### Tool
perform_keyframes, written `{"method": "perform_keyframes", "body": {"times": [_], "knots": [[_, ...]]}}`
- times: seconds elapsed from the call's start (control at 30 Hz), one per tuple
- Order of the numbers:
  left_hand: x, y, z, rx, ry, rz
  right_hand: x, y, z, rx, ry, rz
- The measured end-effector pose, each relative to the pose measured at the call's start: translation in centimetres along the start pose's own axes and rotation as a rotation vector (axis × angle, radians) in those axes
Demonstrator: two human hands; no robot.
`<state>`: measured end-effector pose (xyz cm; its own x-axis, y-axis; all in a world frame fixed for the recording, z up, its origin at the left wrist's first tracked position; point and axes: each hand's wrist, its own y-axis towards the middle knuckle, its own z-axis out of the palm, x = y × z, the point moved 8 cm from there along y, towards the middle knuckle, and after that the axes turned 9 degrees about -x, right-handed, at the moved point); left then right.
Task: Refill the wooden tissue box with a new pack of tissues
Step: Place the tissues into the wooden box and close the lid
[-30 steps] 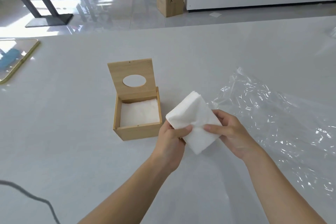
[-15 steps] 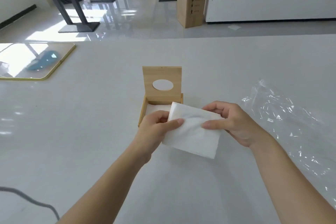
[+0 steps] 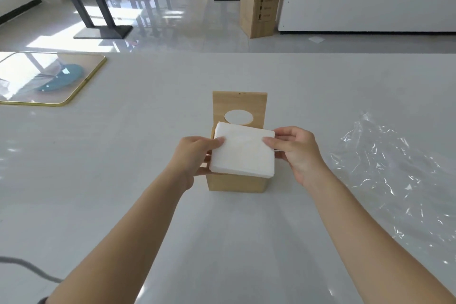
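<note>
**Tissues held right over the open box**

You held the flat white stack of soft tissues [image 3: 243, 153] with both hands. Your left hand [image 3: 195, 159] was closed on the left edge of the stack, thumb on top and fingers tucked under. Your right hand [image 3: 294, 149] was closed on the right edge in the same way, thumb on top.

The stack was right above the open top of the small square wooden tissue box [image 3: 236, 183]. It hid most of the opening, so you could not see inside. The stack looked a little tilted, and its near edge stuck out just past the front wall of the box. Whether it was already touching the rim could not be told.

The flat wooden lid with the oval hole [image 3: 239, 106] stood straight up at the back of the box. The crinkly clear plastic wrapper [image 3: 392, 170] lay on the smooth white table [image 3: 123, 180] to your right, well apart from the box.

This looked like the step where the new tissues go in. The stack was not down inside yet. The next move would call for you to line up its edges with the walls, then lower it flat. It looked like a snug fit, so the soft corners could fold or catch on the rim. After that, the lid would still need closing.
</note>
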<state>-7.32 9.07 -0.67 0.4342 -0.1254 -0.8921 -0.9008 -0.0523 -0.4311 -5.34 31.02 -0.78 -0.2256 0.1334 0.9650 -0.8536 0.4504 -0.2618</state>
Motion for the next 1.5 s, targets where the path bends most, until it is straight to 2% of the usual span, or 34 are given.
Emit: {"method": "perform_keyframes", "body": {"times": [0.2,0.47,0.6,0.77,0.93,1.1,1.37,1.5], "knots": [[-0.3,1.7,-0.5,-0.049,0.149,0.045,0.0,1.3,0.1,-0.099,-0.169,-0.055],[-0.6,2.7,-1.3,-0.105,0.181,0.086,0.3,1.1,1.2,-0.174,-0.307,-0.158],[-0.9,2.9,-1.2,-0.093,0.227,0.084,0.4,0.9,1.5,-0.186,-0.425,-0.192],[-1.4,3.2,-1.3,-0.105,0.322,0.123,-0.2,1.1,1.3,-0.169,-0.384,-0.119],[-1.4,3.2,-1.3,-0.122,0.356,0.155,0.4,0.9,1.7,-0.167,-0.493,-0.222],[-2.0,2.6,-1.2,-0.171,0.486,0.246,0.8,0.1,2.7,-0.171,-0.636,-0.344],[-2.8,1.6,0.1,-0.285,0.825,0.418,0.4,-0.6,3.1,-0.216,-0.646,-0.450],[-2.6,1.5,0.3,-0.300,0.882,0.446,0.2,-0.5,3.1,-0.232,-0.662,-0.494]]}}
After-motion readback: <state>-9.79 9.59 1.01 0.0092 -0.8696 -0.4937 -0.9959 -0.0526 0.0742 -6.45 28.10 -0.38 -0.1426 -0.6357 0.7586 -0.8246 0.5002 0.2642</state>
